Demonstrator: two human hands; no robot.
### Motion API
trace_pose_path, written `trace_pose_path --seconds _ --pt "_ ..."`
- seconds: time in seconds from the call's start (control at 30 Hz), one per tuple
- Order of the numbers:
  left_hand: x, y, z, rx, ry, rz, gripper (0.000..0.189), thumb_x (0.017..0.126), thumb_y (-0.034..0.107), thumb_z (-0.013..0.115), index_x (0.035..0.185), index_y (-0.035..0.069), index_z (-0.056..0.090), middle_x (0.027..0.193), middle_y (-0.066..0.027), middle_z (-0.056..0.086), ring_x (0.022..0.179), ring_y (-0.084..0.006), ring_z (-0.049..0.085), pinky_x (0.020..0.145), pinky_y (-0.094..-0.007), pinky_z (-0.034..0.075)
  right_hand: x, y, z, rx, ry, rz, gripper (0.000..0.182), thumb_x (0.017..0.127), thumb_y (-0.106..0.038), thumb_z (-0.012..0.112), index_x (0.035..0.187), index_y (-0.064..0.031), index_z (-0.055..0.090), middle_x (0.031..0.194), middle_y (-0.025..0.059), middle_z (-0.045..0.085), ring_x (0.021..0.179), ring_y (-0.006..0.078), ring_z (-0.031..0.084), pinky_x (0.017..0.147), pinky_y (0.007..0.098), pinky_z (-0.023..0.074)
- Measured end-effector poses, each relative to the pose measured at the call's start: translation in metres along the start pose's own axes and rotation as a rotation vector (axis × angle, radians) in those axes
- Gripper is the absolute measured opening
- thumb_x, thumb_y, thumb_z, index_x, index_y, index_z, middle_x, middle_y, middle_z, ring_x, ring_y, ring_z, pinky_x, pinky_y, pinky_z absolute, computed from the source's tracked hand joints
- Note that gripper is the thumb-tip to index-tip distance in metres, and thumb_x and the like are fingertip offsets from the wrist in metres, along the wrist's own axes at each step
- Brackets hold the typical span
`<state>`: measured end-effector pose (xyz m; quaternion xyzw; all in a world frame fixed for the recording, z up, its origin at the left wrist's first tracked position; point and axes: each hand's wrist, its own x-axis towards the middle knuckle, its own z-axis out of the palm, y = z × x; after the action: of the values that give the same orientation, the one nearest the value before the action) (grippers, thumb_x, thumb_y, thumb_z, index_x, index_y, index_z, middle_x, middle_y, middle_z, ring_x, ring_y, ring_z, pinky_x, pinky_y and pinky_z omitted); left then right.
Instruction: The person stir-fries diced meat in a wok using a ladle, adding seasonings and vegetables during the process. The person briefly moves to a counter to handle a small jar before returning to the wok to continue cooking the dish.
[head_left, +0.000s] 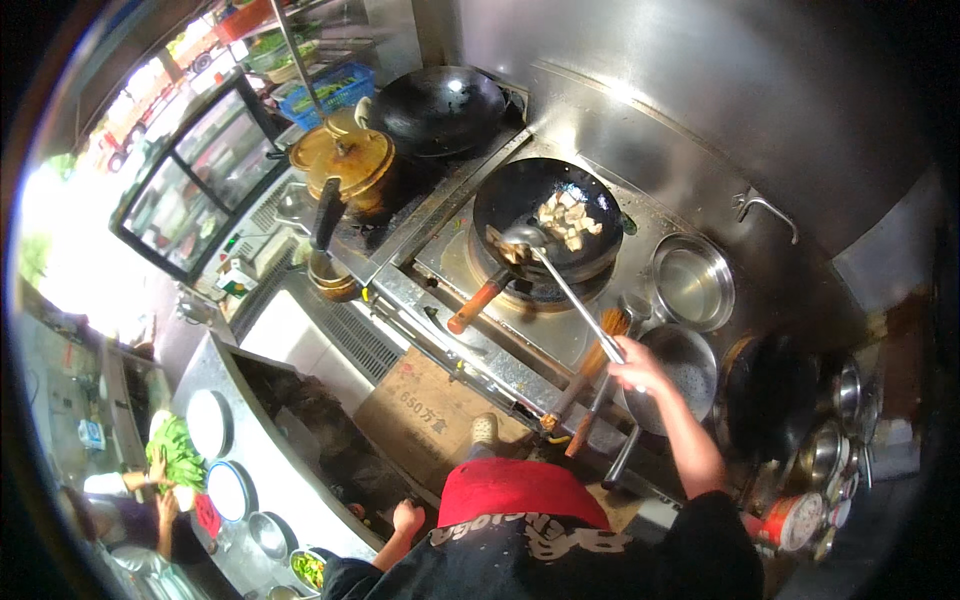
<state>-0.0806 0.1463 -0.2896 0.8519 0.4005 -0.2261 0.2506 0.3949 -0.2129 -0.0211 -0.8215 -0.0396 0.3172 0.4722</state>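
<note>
My right hand (641, 365) is closed round the handle of a long metal ladle (570, 292), whose bowl rests inside a black wok (547, 255). Pale, chunky food pieces (568, 217) lie in the wok on its far side, and browner pieces (511, 247) sit by the ladle's bowl. The wok stands on a burner, its wooden handle (480, 301) pointing towards me with no hand on it. Low at my left side, near the edge of the metal counter, my left hand (408, 517) is curled into a loose fist with nothing visible in it.
A lidded pot (352, 161) and a second wok (439, 109) stand on the stove's left. To the right are a metal bowl of liquid (694, 281), a perforated strainer (675, 382) and a brush (615, 322). Another person's hands hold leafy greens (180, 454) beyond the left counter (277, 480).
</note>
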Motion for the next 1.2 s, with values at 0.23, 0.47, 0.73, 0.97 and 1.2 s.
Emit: trace_pose_path --seconds 0.23,0.47,0.73,0.97,1.2 --pt "-0.077 -0.053 0.063 -0.141 -0.064 -0.162 0.029 0.070 0.025 0.054 0.077 0.000 0.065 0.080 -0.0217 0.064 0.083 -0.0343 0.062 0.077 -0.0391 0.048 0.021 -0.001 0.028 -0.079 0.189 -0.011 0.027 0.076 -0.004 0.055 0.100 0.0033 0.046 0.071 0.0157 0.057 0.051 0.0222 0.059 0.041 0.0321 0.0472" --pt "-0.094 -0.031 0.056 -0.184 -0.020 -0.117 0.022 0.067 0.021 0.056 0.073 0.002 0.065 0.077 -0.0209 0.064 0.078 -0.0325 0.063 0.072 -0.0390 0.049 -0.055 0.008 -0.007 0.191 -0.122 -0.137 0.020 0.078 0.002 0.055 0.097 -0.0021 0.050 0.061 0.0007 0.048 0.038 0.0066 0.043 0.031 0.0225 0.0344" --pt "-0.065 0.058 -0.020 -0.182 0.148 0.037 0.016 0.064 0.016 0.058 0.068 0.003 0.066 0.073 -0.0200 0.063 0.072 -0.0305 0.064 0.067 -0.0389 0.049 0.028 0.037 0.016 -0.309 0.287 -0.223 0.028 0.079 -0.007 0.050 0.104 0.0042 0.046 0.065 0.0116 0.055 0.045 0.0171 0.055 0.039 0.0306 0.0447" --pt "-0.039 0.075 -0.025 -0.443 0.256 -0.003 0.014 0.060 0.013 0.062 0.067 0.001 0.065 0.068 -0.0204 0.062 0.066 -0.0299 0.064 0.061 -0.0360 0.049 0.019 -0.010 -0.005 0.363 -0.126 -0.051 0.009 0.078 -0.003 0.054 0.079 -0.0035 0.045 0.056 0.0022 0.046 0.040 0.0112 0.049 0.032 0.0270 0.0398" --pt "-0.054 0.031 -0.008 -0.467 0.175 0.000 0.020 0.057 0.022 0.067 0.064 0.004 0.063 0.062 -0.0148 0.062 0.061 -0.0282 0.063 0.058 -0.0370 0.048 0.032 0.007 0.054 0.167 0.245 -0.047 0.017 0.078 -0.002 0.049 0.095 -0.0029 0.047 0.059 0.0043 0.049 0.039 0.0135 0.046 0.032 0.0279 0.0366"
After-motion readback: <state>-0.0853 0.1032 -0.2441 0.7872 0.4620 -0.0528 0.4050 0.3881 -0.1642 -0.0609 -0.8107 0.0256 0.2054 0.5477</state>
